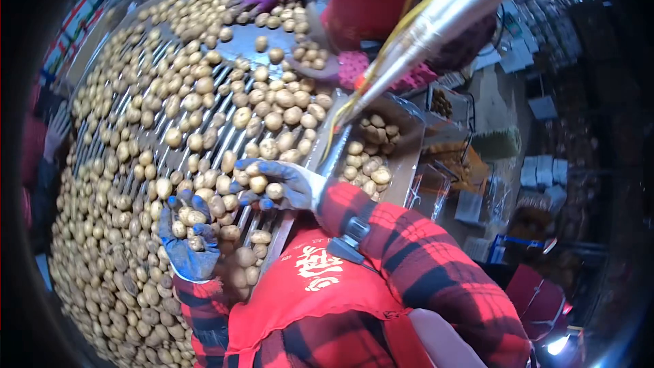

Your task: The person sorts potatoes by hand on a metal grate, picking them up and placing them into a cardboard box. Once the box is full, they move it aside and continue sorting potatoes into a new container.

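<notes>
My left hand (192, 240), in a blue-and-grey work glove, is palm up at the near edge of the roller table, its fingers curled round several small potatoes (195, 218). Just right of it and a little farther off, my right hand (283, 184) wears a similar glove. Its fingers are bent round a few potatoes (257, 183) above the rollers. Loose potatoes (146, 259) cover much of the roller table (230, 140), and metal rollers show between them. More potatoes (245, 257) lie below my hands beside my red apron (320, 279).
A shiny metal pole (436, 27) slants across the upper right. Beside my right wrist stands a carton (409, 170) with potatoes inside. A co-worker's purple glove (257, 0) and grey glove (320, 68) are among potatoes at the top. Another person's gloved hand (58, 126) is at the left edge.
</notes>
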